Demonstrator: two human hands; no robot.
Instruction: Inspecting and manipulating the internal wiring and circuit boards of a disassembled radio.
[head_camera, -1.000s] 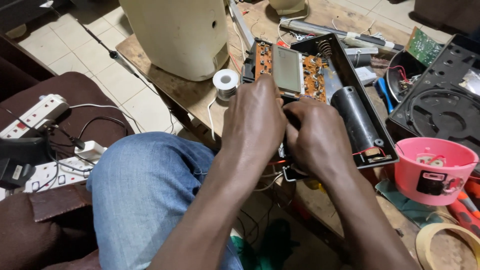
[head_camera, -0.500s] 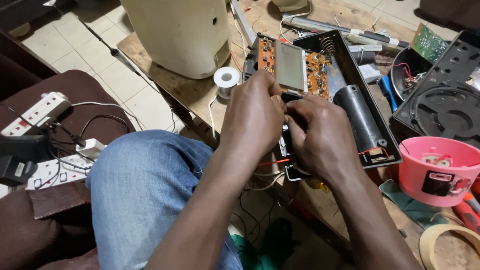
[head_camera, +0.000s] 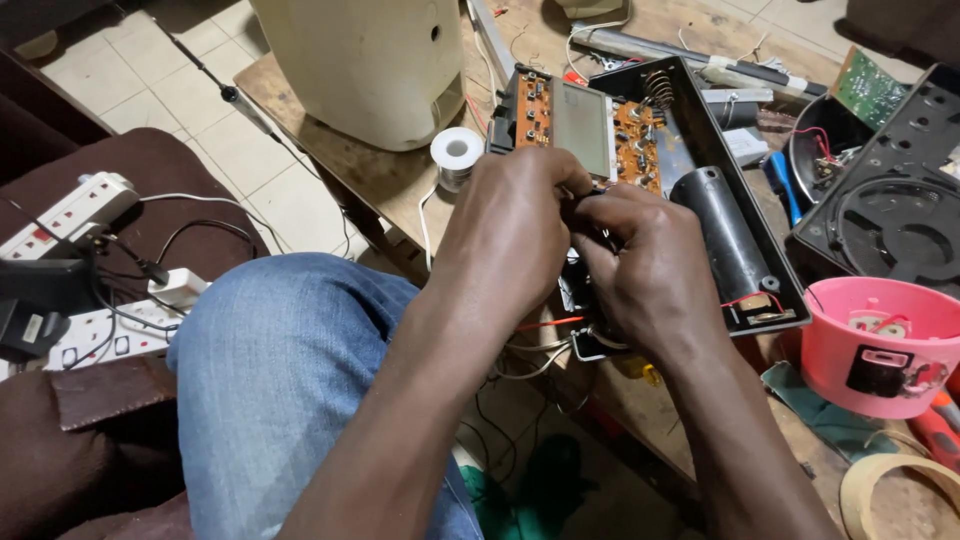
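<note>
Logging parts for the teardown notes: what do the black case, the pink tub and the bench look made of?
Black case: moulded plastic, by its thin glossy walls. Pink tub: plastic, likely; smooth, uniformly coloured, rolled rim. Bench: bare wood, matte, grain and wear showing. Both the left hand and right hand hide the case's near end.

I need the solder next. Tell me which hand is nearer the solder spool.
Left. The left hand is just below and right of the solder spool; the right hand sits farther right, beyond the left.
</note>
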